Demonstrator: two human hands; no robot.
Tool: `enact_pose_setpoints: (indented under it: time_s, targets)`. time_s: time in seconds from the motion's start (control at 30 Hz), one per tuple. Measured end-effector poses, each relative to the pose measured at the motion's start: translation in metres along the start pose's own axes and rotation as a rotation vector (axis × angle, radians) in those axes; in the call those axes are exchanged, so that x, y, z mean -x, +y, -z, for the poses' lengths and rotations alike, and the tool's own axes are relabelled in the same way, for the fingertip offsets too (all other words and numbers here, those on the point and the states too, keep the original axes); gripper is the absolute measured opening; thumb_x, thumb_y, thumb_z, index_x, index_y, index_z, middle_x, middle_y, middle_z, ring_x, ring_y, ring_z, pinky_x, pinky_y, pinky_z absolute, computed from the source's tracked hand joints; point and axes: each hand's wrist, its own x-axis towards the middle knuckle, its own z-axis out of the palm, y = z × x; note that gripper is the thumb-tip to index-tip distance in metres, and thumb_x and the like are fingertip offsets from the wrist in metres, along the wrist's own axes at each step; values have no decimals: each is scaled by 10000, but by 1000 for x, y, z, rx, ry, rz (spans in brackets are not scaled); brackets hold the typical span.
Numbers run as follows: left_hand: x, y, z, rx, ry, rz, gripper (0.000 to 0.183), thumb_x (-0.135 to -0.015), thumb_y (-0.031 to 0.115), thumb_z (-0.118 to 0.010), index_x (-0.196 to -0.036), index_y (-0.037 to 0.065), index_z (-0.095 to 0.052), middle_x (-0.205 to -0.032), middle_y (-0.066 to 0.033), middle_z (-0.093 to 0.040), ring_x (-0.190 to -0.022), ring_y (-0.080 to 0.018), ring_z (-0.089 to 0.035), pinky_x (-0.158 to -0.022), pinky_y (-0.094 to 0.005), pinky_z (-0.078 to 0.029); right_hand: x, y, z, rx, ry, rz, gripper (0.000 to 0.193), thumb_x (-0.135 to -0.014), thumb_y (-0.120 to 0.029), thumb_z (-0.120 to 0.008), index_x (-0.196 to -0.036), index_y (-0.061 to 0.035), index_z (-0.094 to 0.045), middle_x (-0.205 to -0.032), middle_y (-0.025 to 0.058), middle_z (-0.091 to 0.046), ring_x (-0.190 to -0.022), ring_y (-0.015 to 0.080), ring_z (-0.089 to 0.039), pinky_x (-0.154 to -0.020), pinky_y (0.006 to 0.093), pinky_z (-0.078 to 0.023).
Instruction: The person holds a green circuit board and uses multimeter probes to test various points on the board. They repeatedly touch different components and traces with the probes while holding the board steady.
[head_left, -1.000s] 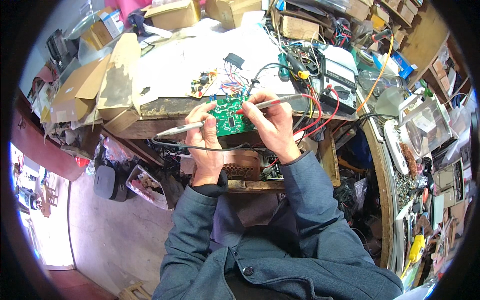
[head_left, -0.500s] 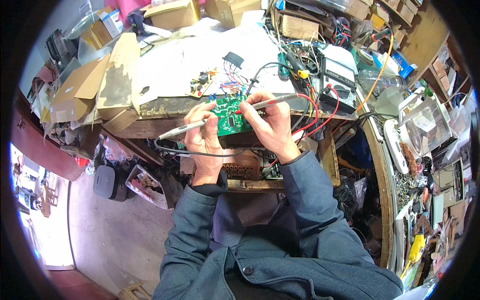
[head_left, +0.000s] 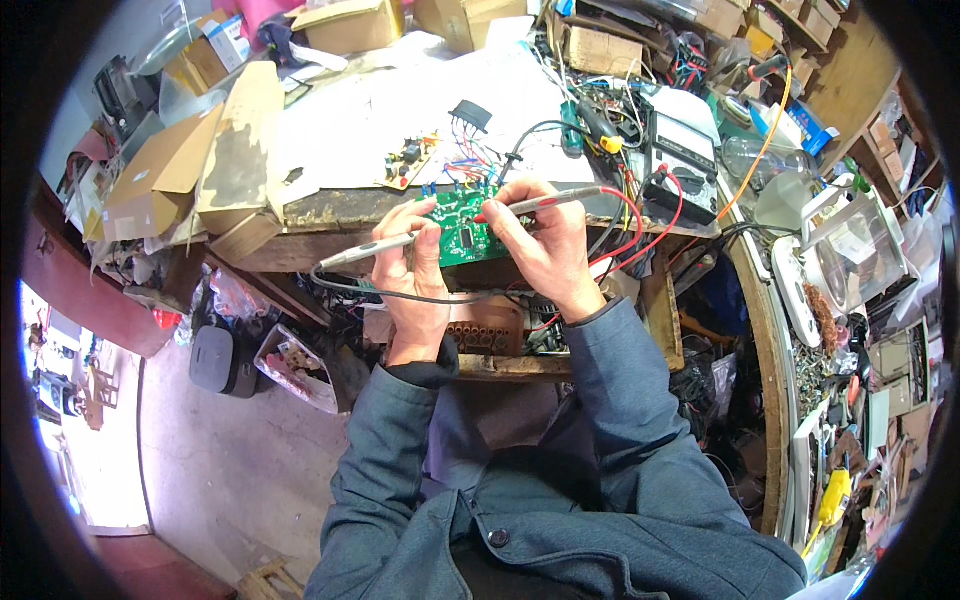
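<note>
A green circuit board (head_left: 458, 248) is held up at the bench's front edge, solder side facing me. My left hand (head_left: 414, 290) grips its left edge between thumb and fingers. The same hand holds a grey test probe (head_left: 366, 250) with a black lead, its cable end pointing left. In my right hand (head_left: 553, 248) is a second test probe (head_left: 562, 199) with a red lead, held like a pen. Its red tip end is at the board's upper middle; exact contact is too small to tell. Coloured wires run from the board's far edge to a black connector block (head_left: 470, 115).
An analog multimeter (head_left: 688, 165) lies to the right, a red lead plugged in. Beside it are screwdrivers (head_left: 571, 130) and tangled wires. A small component board (head_left: 410, 160) rests on white paper (head_left: 340, 130). Cardboard boxes (head_left: 160, 185) stand left; an open drawer (head_left: 520, 372) is below.
The red probe's tip end has shifted slightly upward on the board. Both hands keep their hold, and the whole view has moved a little.
</note>
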Motion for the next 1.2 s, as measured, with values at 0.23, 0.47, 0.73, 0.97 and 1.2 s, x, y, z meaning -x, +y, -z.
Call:
enact_pose_setpoints:
  time_s: [0.23, 0.47, 0.73, 0.97, 1.2]
  targets:
    - [-1, -5, -3, 39, 5, -3, 258, -1093, 283, -635, -1099, 26, -609, -1281, -141, -693, -1149, -188, -620, -1023, -342, -483, 0, -10, 27, -100, -10, -80, 208, -934, -68, -803, -1136, -64, -752, -940, 67, -754, -842, 157, -698, -766, 304, -567]
    - [-2, -1, -1, 0, -23, -23, 236, -1097, 258, -624, -1097, 23, -606, -1295, -157, -689, -1212, -233, -626, -1068, -373, -484, -5, -20, 45, 432, -301, 279, 579, -699, -183, -957, -1196, -61, -687, -1184, 112, -702, -1098, 300, -678, -943, 392, -539]
    - [-4, -3, -5, 131, -14, -8, 244, -1108, 248, -603, -1112, 5, -597, -1399, -229, -656, -1316, -266, -593, -1150, -405, -436, -4, -11, 35, 480, -196, 344, 511, -741, -146, -883, -1202, -81, -673, -1215, 146, -680, -1143, 376, -647, -970, 444, -535]
    - [-11, -2, -12, 228, -1, 54, 265, -1110, 264, -598, -1092, 0, -601, -1411, -266, -655, -1349, -283, -574, -1171, -404, -404, -2, -9, 27, 410, -41, 323, 343, -790, 0, -827, -1104, -52, -700, -1173, 166, -719, -1066, 370, -715, -903, 417, -585]
    - [-14, -10, -13, 70, 39, -148, 192, -1077, 207, -652, -1107, 18, -637, -1346, -207, -682, -1312, -292, -603, -1149, -430, -433, -8, -6, 23, 434, -40, 303, 301, -801, 55, -799, -1060, -59, -696, -1135, 132, -739, -1034, 348, -728, -880, 389, -580]
